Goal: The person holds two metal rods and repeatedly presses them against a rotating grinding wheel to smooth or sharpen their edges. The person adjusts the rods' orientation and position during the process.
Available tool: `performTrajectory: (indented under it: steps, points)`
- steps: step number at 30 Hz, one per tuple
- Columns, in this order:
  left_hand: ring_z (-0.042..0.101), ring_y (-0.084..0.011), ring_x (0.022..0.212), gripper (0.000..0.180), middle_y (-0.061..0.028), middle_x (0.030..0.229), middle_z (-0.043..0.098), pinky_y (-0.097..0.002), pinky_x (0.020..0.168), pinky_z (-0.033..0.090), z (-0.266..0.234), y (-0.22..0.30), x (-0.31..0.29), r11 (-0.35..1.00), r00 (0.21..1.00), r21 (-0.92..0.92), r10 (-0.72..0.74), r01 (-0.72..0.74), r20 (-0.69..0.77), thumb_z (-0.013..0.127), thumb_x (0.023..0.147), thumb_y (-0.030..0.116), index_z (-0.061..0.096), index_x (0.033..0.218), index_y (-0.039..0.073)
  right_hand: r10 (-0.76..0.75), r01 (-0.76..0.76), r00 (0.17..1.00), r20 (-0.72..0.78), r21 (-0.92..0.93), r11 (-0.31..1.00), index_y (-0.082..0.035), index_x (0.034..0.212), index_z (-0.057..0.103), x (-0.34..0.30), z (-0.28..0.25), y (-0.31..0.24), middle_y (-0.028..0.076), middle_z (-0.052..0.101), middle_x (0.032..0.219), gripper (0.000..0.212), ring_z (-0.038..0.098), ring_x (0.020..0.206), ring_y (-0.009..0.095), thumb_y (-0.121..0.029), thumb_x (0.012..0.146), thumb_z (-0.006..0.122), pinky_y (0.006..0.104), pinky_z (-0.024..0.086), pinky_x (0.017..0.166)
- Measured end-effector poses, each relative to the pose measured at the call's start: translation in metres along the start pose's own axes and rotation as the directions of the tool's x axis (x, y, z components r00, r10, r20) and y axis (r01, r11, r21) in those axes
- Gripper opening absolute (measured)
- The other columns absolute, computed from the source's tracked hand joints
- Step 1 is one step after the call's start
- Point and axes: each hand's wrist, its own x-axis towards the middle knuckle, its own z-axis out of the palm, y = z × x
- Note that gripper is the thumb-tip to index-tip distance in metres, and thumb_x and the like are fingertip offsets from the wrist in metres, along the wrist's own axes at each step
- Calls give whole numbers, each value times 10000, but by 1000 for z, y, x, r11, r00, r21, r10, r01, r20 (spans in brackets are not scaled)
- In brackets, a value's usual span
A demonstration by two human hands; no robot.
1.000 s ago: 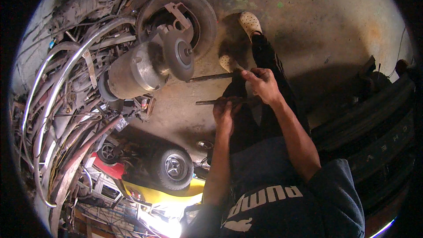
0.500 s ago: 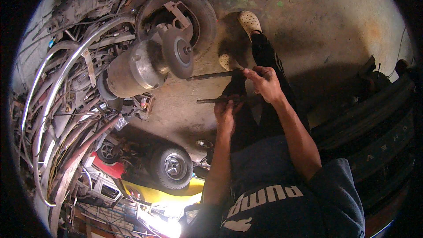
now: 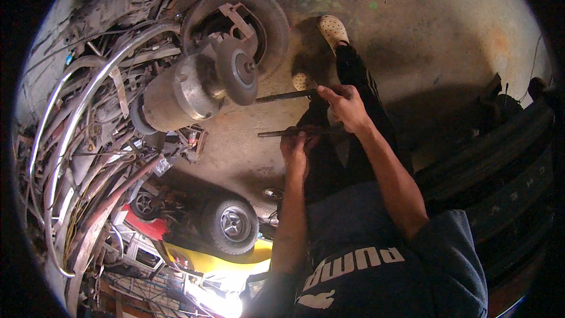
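A slim dark metal rod (image 3: 287, 96) is pinched between the thumb and fingers of my right hand (image 3: 344, 106). It points left, its far end close beneath the grinding wheel (image 3: 236, 71) of a bench grinder (image 3: 182, 88); whether they touch I cannot tell. Lower down, my left hand (image 3: 295, 148) is closed on a second dark rod (image 3: 272, 134), which also points left, roughly level. The right part of that second rod fades into the dark trousers behind it.
Beyond the grinder stands a large tyre (image 3: 276, 35). Bent metal tubes and scrap (image 3: 82, 118) crowd the left side. A wheel (image 3: 231, 225) lies near a yellow panel (image 3: 212, 259) and a bright lamp. Dark ribbed panels (image 3: 488, 165) stand at right. Pale clogs (image 3: 333, 30) are on the floor.
Both my hands have shifted slightly left, and the rods have moved with them. The right hand's rod now tilts a little more, with its hand end higher.
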Motion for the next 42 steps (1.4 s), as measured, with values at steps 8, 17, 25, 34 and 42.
performTrajectory:
  steps: [8,17,25,34,42]
  points:
    - [586,-246,870,207,-148,959,558,-347,718,521,-7,2,16,999,998,-14,-48,47,-30,477,851,43,413,1041,-6,89,-88,996,-9,70,994,-34,677,523,16,7,6,-46,352,466,277,294,368,59,-261,819,592,245,228,347]
    - [565,-276,912,240,-159,1009,543,-376,778,490,-5,9,44,997,997,-16,-70,70,33,497,854,86,413,1061,-2,35,-30,999,-42,107,994,-32,677,539,38,6,3,2,436,504,310,375,387,96,-310,794,612,254,286,360]
    - [554,-253,920,219,-161,990,537,-381,797,493,9,3,52,991,999,-131,6,-1,37,521,849,107,430,1009,-10,135,-137,991,-22,-69,988,-9,778,577,62,4,-19,37,545,626,279,493,499,130,-280,764,643,296,371,422]
    - [550,-278,928,244,-169,1022,509,-403,818,492,14,9,52,993,999,-110,42,-41,9,504,846,70,386,1044,-9,198,-194,980,2,-197,961,22,770,584,70,-5,-19,51,549,632,349,490,528,171,-325,762,619,356,401,497]
    - [567,-271,895,227,-180,1003,543,-400,797,495,10,11,58,994,996,-73,75,-78,-40,521,842,84,418,1019,-12,205,-201,979,20,-114,973,4,813,603,82,4,-11,79,576,725,319,522,614,190,-311,762,619,379,412,539]
